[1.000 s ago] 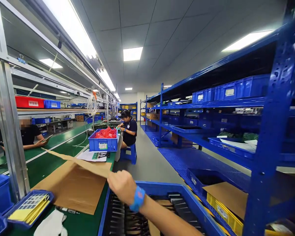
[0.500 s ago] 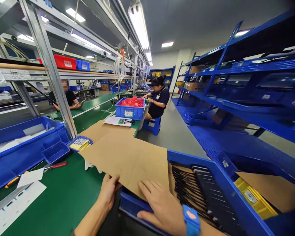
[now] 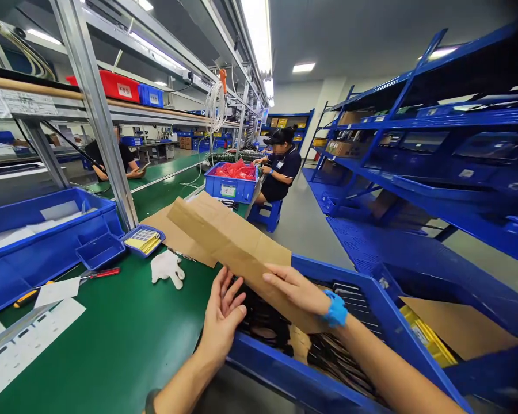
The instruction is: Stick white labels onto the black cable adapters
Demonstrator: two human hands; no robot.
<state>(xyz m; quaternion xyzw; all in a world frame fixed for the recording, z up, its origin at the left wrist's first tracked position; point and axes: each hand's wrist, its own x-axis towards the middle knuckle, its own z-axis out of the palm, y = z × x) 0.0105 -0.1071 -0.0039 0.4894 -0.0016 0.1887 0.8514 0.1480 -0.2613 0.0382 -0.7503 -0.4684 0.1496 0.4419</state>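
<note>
Both my hands hold a brown cardboard sheet, tilted up on edge over a blue bin of black parts. My left hand supports its near lower edge from underneath, fingers curled up against it. My right hand, with a blue wrist strap, grips the sheet's right side with fingers spread along it. A second cardboard sheet lies flat on the green bench behind.
A white glove, a small blue tray of yellow sheets, a red-handled tool and a large blue bin sit on the bench. Two people sit further along the line. Blue shelving lines the right side; a yellow bin stands on the floor.
The cardboard sheet, lying flat over the bin half a second ago, has been lifted and tilted up on edge. My left hand has moved under it and the glove is uncovered.
</note>
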